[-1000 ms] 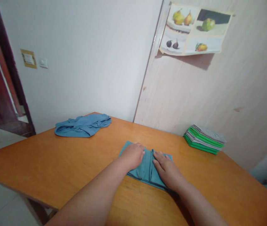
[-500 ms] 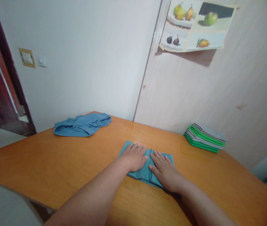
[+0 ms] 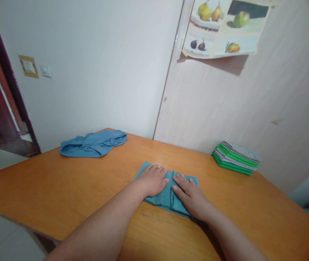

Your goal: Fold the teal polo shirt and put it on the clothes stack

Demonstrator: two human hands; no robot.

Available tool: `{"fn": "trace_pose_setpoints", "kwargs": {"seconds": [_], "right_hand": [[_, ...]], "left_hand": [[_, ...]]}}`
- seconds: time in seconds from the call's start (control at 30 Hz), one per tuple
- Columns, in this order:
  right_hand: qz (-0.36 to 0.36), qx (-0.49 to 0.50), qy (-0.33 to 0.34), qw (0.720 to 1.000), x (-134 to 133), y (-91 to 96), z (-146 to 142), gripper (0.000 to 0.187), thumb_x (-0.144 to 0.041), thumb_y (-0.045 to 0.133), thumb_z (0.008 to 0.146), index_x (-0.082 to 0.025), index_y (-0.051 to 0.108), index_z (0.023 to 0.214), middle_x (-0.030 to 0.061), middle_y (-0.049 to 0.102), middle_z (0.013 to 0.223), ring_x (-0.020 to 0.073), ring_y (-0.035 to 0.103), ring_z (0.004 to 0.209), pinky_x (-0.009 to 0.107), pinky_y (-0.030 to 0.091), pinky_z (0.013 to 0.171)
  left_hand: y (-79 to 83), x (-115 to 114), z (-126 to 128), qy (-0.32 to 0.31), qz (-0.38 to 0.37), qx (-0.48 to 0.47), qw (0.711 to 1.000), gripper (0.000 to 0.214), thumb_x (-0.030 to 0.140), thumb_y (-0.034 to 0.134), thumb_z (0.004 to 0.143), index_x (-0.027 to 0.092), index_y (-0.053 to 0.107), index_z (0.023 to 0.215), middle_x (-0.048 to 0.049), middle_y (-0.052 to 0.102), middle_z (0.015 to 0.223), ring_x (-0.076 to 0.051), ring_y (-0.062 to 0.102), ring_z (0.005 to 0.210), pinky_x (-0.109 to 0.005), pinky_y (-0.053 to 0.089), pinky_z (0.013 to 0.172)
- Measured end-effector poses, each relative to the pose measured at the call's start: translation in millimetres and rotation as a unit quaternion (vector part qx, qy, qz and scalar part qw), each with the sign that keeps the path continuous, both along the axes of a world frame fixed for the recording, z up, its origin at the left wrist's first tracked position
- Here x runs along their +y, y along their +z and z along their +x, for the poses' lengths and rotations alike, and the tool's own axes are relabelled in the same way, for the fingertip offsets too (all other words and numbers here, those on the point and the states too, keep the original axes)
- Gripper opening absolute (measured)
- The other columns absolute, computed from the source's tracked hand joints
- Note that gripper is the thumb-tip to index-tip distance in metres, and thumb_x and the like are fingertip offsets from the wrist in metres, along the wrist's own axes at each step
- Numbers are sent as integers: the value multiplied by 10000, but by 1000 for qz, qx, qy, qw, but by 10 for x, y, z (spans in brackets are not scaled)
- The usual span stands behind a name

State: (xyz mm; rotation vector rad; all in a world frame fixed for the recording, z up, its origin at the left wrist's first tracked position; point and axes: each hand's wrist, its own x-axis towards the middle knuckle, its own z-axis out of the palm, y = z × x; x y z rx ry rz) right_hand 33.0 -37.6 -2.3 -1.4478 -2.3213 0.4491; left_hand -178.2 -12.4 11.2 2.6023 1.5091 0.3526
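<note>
A folded teal cloth [image 3: 167, 197] lies flat on the wooden table, its two side folds meeting near the middle. My left hand [image 3: 154, 180] rests palm down on its left part, fingers stretched out. On the right part lies my right hand [image 3: 189, 194], also flat with the fingers extended. Neither hand grips the fabric. Both palms hide much of the cloth's upper face, so whether it is a garment or a plain piece of fabric I cannot tell.
The orange-brown table [image 3: 89, 185] reaches back to the wall. A crumpled blue cloth [image 3: 94, 143] lies at its far left corner. At the far right sits a stack of folded green and grey cloths [image 3: 236, 157]. A fruit poster [image 3: 225, 29] hangs above.
Both hands remain flat on the teal cloth, with only slight shifts of the fingers. The whole view has moved slightly, so everything appears a little further left.
</note>
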Motion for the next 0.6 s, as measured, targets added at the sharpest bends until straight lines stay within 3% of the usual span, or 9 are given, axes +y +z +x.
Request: {"fn": "trace_pose_setpoints", "kwargs": {"seconds": [0.13, 0.23, 0.37, 0.47, 0.6], "right_hand": [[55, 176, -58, 981, 96, 41, 141, 523, -549, 446, 933, -186, 675, 1232, 111, 652, 1292, 265, 571, 1228, 441, 380, 1090], [84, 256, -139, 953, 173, 114, 288, 435, -519, 512, 892, -179, 729, 1054, 105, 734, 1075, 263, 654, 1034, 393, 480, 933], [38, 318, -209, 924, 247, 180, 463, 393, -518, 546, 837, -170, 719, 898, 89, 726, 874, 241, 661, 849, 335, 498, 719], [15, 335, -240, 911, 290, 168, 544, 374, -512, 556, 807, -170, 701, 844, 76, 702, 817, 218, 641, 786, 295, 465, 629], [26, 316, -238, 918, 345, 87, 590, 346, -498, 539, 813, -180, 665, 757, 51, 669, 747, 193, 613, 717, 279, 436, 608]], "left_hand": [[44, -10, 6, -12, 55, -36, 998, 427, 423, 428, 976, 155, 588, 1268, -148, 591, 1340, -323, 499, 1275, -486, 367, 1058], [92, -23, 25, -41, 75, -92, 992, 320, 372, 480, 959, 179, 649, 1149, -118, 673, 1189, -283, 595, 1137, -419, 437, 990], [110, -7, 39, -61, 76, -171, 981, 271, 288, 511, 934, 204, 671, 1137, -77, 692, 1167, -241, 621, 1105, -359, 458, 976], [109, 48, 4, -12, 74, -241, 968, 279, 260, 483, 937, 201, 680, 1126, -70, 702, 1158, -223, 634, 1081, -333, 474, 944], [145, 131, -88, 54, 82, -322, 942, 256, 244, 473, 922, 188, 693, 1040, -66, 724, 1050, -212, 651, 1006, -305, 480, 878]]}}
